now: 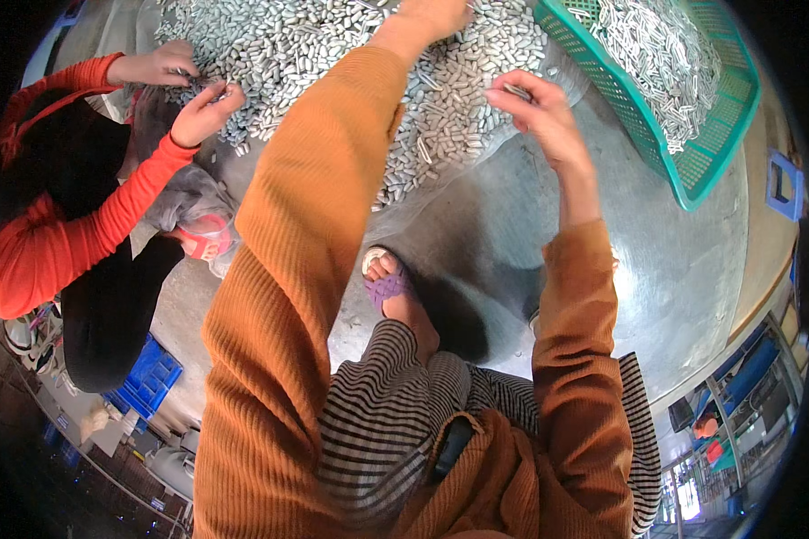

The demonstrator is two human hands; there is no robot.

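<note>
A wide heap of small silvery metal pieces (306, 54), short and oblong, lies on a sheet on the floor before me. My left hand (427, 20) reaches over the heap at the upper edge of the picture; its fingers are mostly cut off or turned away, so what they hold does not show. At the heap's right side, my right hand (553, 121) is raised with thumb and fingers pinched round a small metal piece (517, 91). A green plastic basket (643, 135) stands to the right of it, holding many slim, silvery, elongated pieces (665, 67).
Close on the left sits another person in red sleeves (108, 216), both hands (208, 110) at the heap's edge. My sandalled foot (391, 286) is on the grey floor (674, 260) below the heap. A blue crate (148, 377) lies behind that person; a blue plastic object (785, 186) is far right.
</note>
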